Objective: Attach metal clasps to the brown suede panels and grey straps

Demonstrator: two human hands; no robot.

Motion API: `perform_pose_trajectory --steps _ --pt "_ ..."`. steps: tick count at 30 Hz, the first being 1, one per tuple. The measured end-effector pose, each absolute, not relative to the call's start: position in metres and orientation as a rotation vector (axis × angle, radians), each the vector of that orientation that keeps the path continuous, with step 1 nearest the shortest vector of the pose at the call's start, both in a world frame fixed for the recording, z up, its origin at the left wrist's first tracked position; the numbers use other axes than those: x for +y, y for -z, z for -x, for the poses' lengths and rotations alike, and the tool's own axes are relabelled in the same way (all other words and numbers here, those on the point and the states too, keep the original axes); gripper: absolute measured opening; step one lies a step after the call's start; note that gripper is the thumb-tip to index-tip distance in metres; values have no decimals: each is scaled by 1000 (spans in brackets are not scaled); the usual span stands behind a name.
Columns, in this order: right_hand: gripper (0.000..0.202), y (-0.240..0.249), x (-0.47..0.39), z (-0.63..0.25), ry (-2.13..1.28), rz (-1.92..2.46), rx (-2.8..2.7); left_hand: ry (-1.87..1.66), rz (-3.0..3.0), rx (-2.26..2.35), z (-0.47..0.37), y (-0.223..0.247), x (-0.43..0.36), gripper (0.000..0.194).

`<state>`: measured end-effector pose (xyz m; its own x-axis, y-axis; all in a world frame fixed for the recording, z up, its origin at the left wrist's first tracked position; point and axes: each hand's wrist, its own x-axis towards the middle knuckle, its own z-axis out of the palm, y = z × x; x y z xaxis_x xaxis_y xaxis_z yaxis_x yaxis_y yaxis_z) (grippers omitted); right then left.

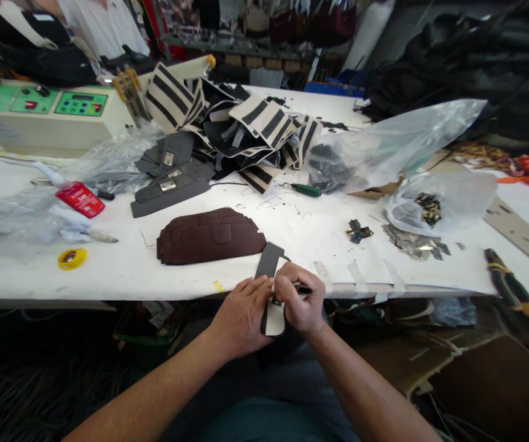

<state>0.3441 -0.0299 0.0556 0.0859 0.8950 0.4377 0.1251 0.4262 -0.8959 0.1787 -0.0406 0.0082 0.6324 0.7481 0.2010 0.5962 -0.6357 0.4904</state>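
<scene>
At the table's front edge, my left hand (244, 316) presses its fingers on a grey strap piece (268, 260) with a pale underside, gripping it from the left. My right hand (300, 297) is closed in a fist around a small dark tool (303, 288) over the same piece; the tool's working end is mostly hidden by the fingers. A stack of dark brown leather pieces (204, 238) lies just left of the strap piece. Further back are grey flaps (172, 184) with metal clasps, and a green-handled tool (306, 189).
Striped pieces (264, 120) are heaped at the back. Right of centre lie black metal parts (359, 231), thin metal plates (411, 242), a bag of fittings (443, 202) and pliers (510, 282). A red glue bottle (80, 199) and yellow tape roll (72, 259) lie left. A person (107, 27) stands behind.
</scene>
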Motion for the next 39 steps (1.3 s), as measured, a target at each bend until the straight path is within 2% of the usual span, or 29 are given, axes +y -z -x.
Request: perform_pose_trajectory --steps 8,13,16,19,21,23,25,27,29,32,33,36,37,39 --pt "40 -48 -27 -348 -779 1011 -1369 -547 -2475 1092 -181 -11 -44 79" --pt "43 -51 -57 -372 -823 1406 -1279 -544 -2519 1091 -181 -11 -49 84" --pt "41 -33 -89 -379 -1128 1671 -1114 -557 -2544 1101 -186 -9 -56 80" --pt "45 -12 -110 -374 -1486 1612 -946 -559 -2543 1159 -189 -11 -68 77" --pt "40 -10 -113 -375 -1539 1564 -931 -551 -2549 1166 -187 -16 -78 89" --pt "25 -22 -108 -385 -1495 1580 -1110 -566 -2581 1106 -180 -25 -87 106" --pt "16 -44 -99 -402 -1441 1603 -1403 -631 -2623 1048 -171 -35 -92 110" --pt "21 -69 -88 -418 -1431 1597 -1700 -703 -2629 1062 -164 -44 -92 96" --pt "28 -90 -75 -426 -1462 1549 -1955 -691 -2547 1097 -161 -47 -88 73" --pt "27 -107 -53 -423 -1522 1412 -2209 -519 -2127 1116 -163 -40 -82 33" --pt "24 -109 -45 -421 -1518 1376 -2245 -491 -1900 1121 -165 -36 -80 25" --pt "10 -113 -23 -416 -1240 1412 -2161 -548 -1319 1141 -174 -18 -79 31" --pt "11 -115 -18 -415 -1070 1451 -2054 -591 -1209 1155 -178 -13 -79 37" --pt "28 -121 -13 -416 -746 1487 -1763 -665 -1091 1193 -188 -3 -77 46"
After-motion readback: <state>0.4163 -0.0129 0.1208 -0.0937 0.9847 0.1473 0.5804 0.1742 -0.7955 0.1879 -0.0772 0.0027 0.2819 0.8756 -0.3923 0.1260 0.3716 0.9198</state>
